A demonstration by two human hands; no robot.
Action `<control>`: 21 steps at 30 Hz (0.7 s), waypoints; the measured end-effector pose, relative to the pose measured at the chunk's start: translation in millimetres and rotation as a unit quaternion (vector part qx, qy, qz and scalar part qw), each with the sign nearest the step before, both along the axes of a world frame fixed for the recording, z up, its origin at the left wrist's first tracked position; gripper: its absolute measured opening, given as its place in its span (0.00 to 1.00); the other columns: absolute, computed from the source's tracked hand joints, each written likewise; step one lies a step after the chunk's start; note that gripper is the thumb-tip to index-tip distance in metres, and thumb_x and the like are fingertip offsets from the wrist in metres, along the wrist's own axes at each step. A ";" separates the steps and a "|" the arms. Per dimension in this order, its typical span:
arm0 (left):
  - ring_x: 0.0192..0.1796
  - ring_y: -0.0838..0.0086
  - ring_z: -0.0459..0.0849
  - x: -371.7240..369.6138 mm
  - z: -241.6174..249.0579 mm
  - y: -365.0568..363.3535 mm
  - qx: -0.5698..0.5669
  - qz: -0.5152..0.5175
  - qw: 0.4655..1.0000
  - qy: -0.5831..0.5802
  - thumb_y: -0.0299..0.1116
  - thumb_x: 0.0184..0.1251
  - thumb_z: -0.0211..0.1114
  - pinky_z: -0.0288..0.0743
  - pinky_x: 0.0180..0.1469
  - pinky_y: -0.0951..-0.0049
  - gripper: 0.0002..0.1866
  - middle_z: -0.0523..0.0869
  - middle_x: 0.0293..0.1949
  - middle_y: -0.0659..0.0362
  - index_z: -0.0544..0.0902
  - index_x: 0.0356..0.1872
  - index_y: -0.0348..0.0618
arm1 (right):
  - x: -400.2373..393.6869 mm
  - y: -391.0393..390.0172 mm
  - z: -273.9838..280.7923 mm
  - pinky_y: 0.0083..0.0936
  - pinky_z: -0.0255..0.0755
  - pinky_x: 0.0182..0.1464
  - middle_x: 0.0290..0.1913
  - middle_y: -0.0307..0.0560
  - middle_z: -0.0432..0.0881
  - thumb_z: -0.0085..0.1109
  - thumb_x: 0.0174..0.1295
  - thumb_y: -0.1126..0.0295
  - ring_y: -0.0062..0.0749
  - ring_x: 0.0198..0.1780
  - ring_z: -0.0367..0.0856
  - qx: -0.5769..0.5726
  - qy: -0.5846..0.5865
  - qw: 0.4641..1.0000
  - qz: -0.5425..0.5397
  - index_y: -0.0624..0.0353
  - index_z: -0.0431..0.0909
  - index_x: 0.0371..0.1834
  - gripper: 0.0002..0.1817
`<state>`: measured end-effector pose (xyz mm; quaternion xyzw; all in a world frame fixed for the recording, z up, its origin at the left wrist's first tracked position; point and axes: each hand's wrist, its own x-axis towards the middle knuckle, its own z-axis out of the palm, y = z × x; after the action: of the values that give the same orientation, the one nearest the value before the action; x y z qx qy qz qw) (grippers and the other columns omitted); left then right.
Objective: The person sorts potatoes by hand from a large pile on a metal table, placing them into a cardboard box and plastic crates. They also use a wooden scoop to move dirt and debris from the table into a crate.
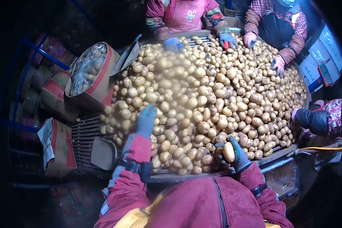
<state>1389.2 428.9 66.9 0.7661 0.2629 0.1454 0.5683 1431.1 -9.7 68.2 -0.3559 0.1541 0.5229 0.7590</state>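
A large heap of potatoes (220,93) covers the slatted sorting table. My left hand (146,118), in a blue-grey glove, reaches over the heap's left side with its fingers stretched out, and nothing shows in it. At the near edge my right hand (238,155), gloved in dark blue-green, grips one oblong, pale potato (228,152) between thumb and fingers. More potatoes lie close around both hands. A patch of the heap ahead of my left hand is blurred.
Left of the heap stand a carton (98,76) of plastic-wrapped potatoes and a smaller carton (59,148). A grey scoop (103,153) rests on the metal slats (83,131). Co-workers' gloved hands touch the far side, one near a red-handled item (227,45); another person's sleeve (311,121) enters right.
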 end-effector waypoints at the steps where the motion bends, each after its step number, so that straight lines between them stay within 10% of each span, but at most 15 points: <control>1: 0.56 0.69 0.84 10.9 40.1 -1.2 0.071 0.011 0.994 0.083 0.35 0.74 0.64 0.77 0.59 0.72 0.20 0.87 0.54 0.50 0.82 0.63 0.40 | 0.4 0.2 4.5 0.27 0.81 0.29 0.40 0.49 0.89 0.40 0.78 0.38 0.32 0.34 0.86 -0.014 -0.006 1.000 0.003 0.66 0.81 0.59 0.38; 4: 0.63 0.62 0.82 42.5 33.9 35.4 0.145 -0.021 0.986 0.078 0.39 0.69 0.69 0.77 0.64 0.63 0.27 0.80 0.66 0.48 0.79 0.67 0.39 | -0.4 0.3 -0.2 0.29 0.82 0.30 0.43 0.47 0.89 0.43 0.76 0.37 0.34 0.36 0.87 -0.031 0.023 0.999 -0.012 0.62 0.81 0.59 0.36; 7: 0.53 0.54 0.86 67.6 -3.8 47.4 0.489 -0.050 0.869 0.065 0.49 0.63 0.73 0.80 0.55 0.57 0.31 0.84 0.57 0.45 0.82 0.61 0.41 | -0.3 0.0 0.8 0.32 0.82 0.34 0.43 0.47 0.89 0.45 0.76 0.37 0.35 0.37 0.87 -0.039 0.051 0.997 -0.034 0.60 0.82 0.58 0.35; 11: 0.58 0.49 0.83 90.9 36.7 -9.8 0.370 -0.060 0.901 0.221 0.52 0.59 0.74 0.78 0.60 0.54 0.30 0.83 0.59 0.44 0.83 0.59 0.47 | -1.9 -1.6 3.3 0.35 0.82 0.40 0.44 0.47 0.89 0.45 0.76 0.38 0.36 0.41 0.86 -0.021 0.054 0.997 -0.044 0.60 0.81 0.60 0.35; 15: 0.59 0.50 0.82 94.4 -60.8 -17.0 0.447 -0.060 0.893 0.006 0.47 0.60 0.75 0.78 0.60 0.54 0.27 0.83 0.56 0.47 0.83 0.59 0.49 | -9.8 -0.9 -1.3 0.35 0.83 0.43 0.45 0.47 0.88 0.46 0.78 0.43 0.36 0.44 0.87 0.011 0.067 0.994 -0.080 0.61 0.79 0.62 0.31; 21: 0.58 0.49 0.81 78.2 -31.8 -112.6 0.362 -0.161 0.913 0.098 0.42 0.58 0.75 0.75 0.61 0.54 0.27 0.83 0.55 0.47 0.82 0.61 0.51 | -12.5 -5.4 14.4 0.28 0.81 0.51 0.48 0.45 0.83 0.61 0.72 0.57 0.31 0.47 0.84 0.016 -0.046 0.997 -0.058 0.60 0.74 0.68 0.26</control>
<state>1467.4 316.3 35.2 0.9617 0.1193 0.0613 0.2391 1418.6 -15.1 82.6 -0.3580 0.1307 0.4635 0.8000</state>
